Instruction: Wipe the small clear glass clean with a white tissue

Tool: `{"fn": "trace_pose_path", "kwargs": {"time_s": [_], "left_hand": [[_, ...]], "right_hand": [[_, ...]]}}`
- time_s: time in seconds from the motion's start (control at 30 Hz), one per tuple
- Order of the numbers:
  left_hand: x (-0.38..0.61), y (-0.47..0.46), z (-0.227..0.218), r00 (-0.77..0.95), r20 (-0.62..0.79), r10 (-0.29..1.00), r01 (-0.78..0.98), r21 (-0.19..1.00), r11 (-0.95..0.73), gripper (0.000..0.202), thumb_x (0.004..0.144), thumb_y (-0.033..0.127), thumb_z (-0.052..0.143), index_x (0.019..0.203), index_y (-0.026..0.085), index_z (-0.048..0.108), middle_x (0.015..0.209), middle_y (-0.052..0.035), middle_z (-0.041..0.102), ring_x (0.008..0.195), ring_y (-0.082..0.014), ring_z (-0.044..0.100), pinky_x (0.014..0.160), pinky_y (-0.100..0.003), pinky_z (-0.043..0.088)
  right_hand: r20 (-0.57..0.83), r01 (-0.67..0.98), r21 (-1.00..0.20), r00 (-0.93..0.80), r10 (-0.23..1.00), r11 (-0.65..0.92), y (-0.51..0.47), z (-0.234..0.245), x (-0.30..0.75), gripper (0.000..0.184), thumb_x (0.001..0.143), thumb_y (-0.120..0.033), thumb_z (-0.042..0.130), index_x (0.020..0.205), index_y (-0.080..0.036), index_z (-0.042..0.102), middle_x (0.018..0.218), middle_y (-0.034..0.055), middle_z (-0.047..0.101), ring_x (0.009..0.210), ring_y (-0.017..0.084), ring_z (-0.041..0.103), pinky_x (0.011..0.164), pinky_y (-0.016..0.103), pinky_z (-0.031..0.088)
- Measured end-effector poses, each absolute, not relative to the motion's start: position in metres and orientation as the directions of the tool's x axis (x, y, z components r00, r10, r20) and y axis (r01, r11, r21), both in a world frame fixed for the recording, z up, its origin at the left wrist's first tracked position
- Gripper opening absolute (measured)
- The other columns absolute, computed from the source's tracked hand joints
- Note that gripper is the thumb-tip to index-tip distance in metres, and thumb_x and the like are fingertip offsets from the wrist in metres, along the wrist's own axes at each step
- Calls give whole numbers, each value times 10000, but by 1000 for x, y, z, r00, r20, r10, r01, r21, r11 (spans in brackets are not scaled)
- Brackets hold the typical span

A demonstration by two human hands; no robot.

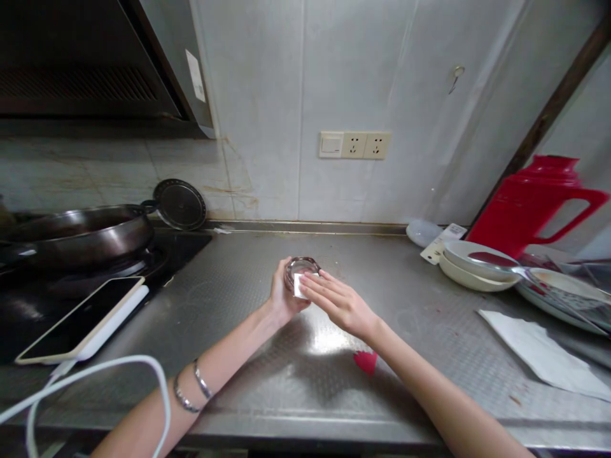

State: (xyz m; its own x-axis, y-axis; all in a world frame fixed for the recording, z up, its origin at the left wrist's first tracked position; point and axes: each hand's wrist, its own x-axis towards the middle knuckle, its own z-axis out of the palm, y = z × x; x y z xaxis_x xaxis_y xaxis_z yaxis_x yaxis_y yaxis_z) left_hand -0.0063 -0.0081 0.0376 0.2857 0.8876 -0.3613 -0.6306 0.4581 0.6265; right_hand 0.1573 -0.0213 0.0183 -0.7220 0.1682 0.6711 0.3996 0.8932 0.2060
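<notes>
A small clear glass jar (301,268) with a white label sits at the middle of the steel counter (238,280). My left hand (281,296) is wrapped around the jar's left side. Against the jar's right side rests my right hand (340,303), its fingers stretched out flat and touching the label. A small red scrap (365,361) lies on the counter just below my right forearm.
A dark wok (81,232) stands on the stove at left, with a round lid (180,203) behind it. A phone on a white power bank (83,318) with a white cable (95,375) lies at front left. Stacked plates (477,266), a red jug (534,200) and a paper sheet (539,350) are at right.
</notes>
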Motion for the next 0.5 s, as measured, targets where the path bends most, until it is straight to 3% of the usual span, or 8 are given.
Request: {"fn": "trace_pose_path", "kwargs": {"time_s": [0.2, 0.4, 0.5], "left_hand": [[-11, -1, 31, 384, -260, 886, -668, 583, 461, 371, 776, 472, 512, 739, 127, 645, 556, -32, 621, 424, -124, 527, 384, -214, 379], [-18, 4, 28, 518, -287, 806, -545, 616, 569, 465, 771, 575, 453, 756, 141, 618, 482, -34, 553, 311, -119, 428, 270, -171, 166], [-19, 4, 30, 555, -243, 795, -530, 633, 564, 479, 785, 583, 425, 778, 145, 621, 506, -59, 578, 319, -122, 433, 271, -170, 165]], "right_hand": [[690, 386, 231, -712, 129, 893, -15, 17, 165, 450, 942, -50, 318, 1383, -119, 377, 1320, 119, 544, 1326, 193, 376, 1088, 447, 376], [763, 429, 188, -630, 144, 883, -12, 14, 166, 543, 893, 11, 337, 1412, -149, 333, 1278, 132, 578, 1295, 208, 421, 1051, 446, 432], [797, 456, 149, -580, 167, 877, -14, 11, 163, 591, 867, 41, 311, 1427, -148, 305, 1305, 146, 551, 1306, 221, 401, 1019, 430, 470]]}}
